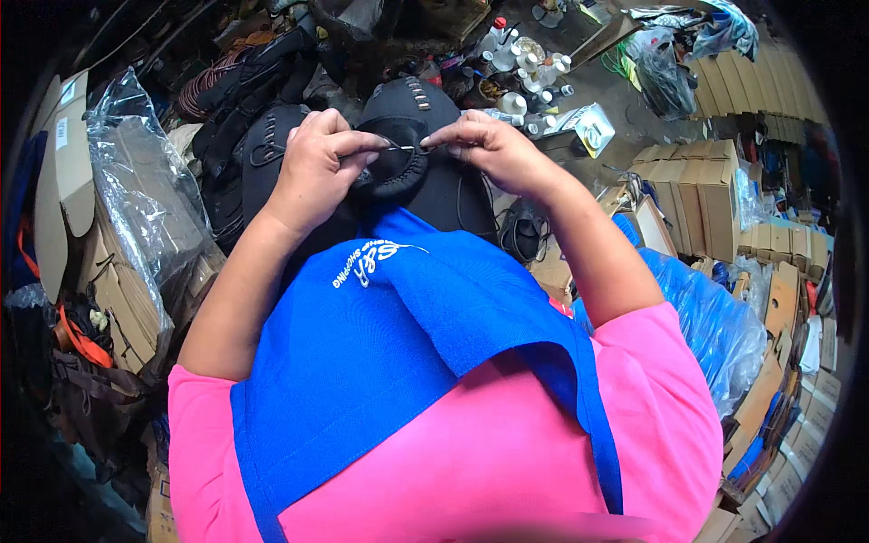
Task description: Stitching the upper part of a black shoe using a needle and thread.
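My left hand [328,167] is closed in a pinch, thumb against forefinger, at one end of a thin dark strand [396,145]. Opposite it, my right hand [493,152] pinches the other end, where a short pale piece [409,147] shows. The strand is stretched between the fingertips; whether it is thread, cord or a needle is too small to tell. Just below the fingers a black, rounded, padded piece with a stitched edge [403,181] rests on my lap. Its full shape is partly hidden by my hands and the blue apron [362,317].
White bottles and jars [534,72] stand on the floor ahead to the right. Cardboard boxes [692,185] and blue plastic-wrapped goods [701,308] lie along the right. At the left are cardboard sheets [77,172] and clear plastic wrap [145,172].
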